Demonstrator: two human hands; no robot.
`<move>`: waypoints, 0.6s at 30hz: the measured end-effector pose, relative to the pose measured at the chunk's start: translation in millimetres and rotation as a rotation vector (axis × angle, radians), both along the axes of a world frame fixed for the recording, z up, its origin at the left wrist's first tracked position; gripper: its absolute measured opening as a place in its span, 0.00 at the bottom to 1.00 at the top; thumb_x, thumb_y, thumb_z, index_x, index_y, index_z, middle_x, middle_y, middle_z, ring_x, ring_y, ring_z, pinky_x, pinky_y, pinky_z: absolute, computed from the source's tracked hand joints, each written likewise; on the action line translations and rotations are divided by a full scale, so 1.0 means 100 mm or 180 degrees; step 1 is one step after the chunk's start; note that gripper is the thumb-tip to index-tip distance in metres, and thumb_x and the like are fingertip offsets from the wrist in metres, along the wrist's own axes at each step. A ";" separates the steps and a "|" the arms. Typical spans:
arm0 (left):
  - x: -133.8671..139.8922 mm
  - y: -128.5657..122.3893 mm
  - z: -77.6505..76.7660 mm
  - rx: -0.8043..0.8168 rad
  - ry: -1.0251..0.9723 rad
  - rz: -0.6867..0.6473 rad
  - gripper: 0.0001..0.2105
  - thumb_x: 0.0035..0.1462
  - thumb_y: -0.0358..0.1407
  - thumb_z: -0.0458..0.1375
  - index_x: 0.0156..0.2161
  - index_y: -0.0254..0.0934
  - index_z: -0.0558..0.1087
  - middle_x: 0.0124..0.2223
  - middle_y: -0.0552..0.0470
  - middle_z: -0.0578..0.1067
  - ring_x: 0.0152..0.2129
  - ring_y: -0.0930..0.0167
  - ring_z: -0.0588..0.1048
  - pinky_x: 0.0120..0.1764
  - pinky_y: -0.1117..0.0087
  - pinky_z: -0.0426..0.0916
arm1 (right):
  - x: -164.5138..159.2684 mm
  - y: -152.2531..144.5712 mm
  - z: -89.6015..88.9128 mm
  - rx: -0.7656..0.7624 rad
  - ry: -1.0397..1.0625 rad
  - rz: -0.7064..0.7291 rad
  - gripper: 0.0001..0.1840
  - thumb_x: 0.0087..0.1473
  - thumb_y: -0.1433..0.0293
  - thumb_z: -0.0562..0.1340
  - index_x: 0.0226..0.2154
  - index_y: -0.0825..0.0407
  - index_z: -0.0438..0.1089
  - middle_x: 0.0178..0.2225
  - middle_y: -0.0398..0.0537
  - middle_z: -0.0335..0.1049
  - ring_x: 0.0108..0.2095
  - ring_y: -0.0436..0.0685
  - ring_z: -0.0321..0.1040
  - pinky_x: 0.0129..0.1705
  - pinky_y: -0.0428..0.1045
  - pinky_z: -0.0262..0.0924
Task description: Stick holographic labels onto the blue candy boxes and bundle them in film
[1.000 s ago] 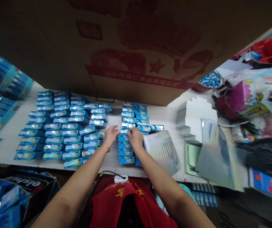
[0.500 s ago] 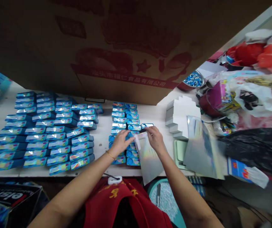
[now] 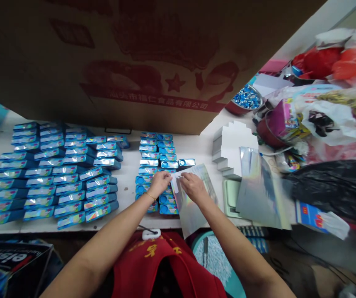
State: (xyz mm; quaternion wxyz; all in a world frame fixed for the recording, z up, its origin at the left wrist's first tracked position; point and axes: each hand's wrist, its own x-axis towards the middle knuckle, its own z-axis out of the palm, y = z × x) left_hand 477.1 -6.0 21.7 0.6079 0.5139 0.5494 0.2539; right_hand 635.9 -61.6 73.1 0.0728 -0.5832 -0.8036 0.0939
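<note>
A shiny, rainbow-tinted sheet (image 3: 190, 215) lies slanted over the table's front edge, with a pale strip near its top left corner. My left hand (image 3: 159, 183) pinches at that corner, above two columns of small blue boxes (image 3: 168, 210). On the sheet's upper part is my right hand (image 3: 193, 187), its fingers closed together near the same corner. Whether a peeled piece is between the fingertips is too small to make out. One blue box (image 3: 186, 162) stands apart just beyond the right hand. Other boxes are partly hidden under my left hand.
Many blue boxes (image 3: 41, 191) stand in rows at left. A large carton (image 3: 153, 109) closes off the back. White flat cards (image 3: 236, 142), a green scale-like device (image 3: 230, 194) and more shiny sheets (image 3: 255, 190) lie right. Below is a teal tub (image 3: 196, 244) of small pale pieces.
My right hand has moved from beside the lone blue box down onto the sheet. My left hand has closed its fingers at the sheet's corner. The whole view has shifted slightly.
</note>
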 end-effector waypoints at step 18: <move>-0.96 -0.39 0.52 -0.0482 -0.0870 0.0913 0.19 0.40 0.36 0.64 0.41 0.35 0.72 0.33 0.51 0.74 0.31 0.73 0.70 0.36 0.74 0.63 | -0.80 0.00 0.34 -0.2027 0.4113 -0.2464 0.12 0.40 0.61 0.61 0.22 0.54 0.65 0.13 0.38 0.60 0.14 0.46 0.54 0.15 0.42 0.45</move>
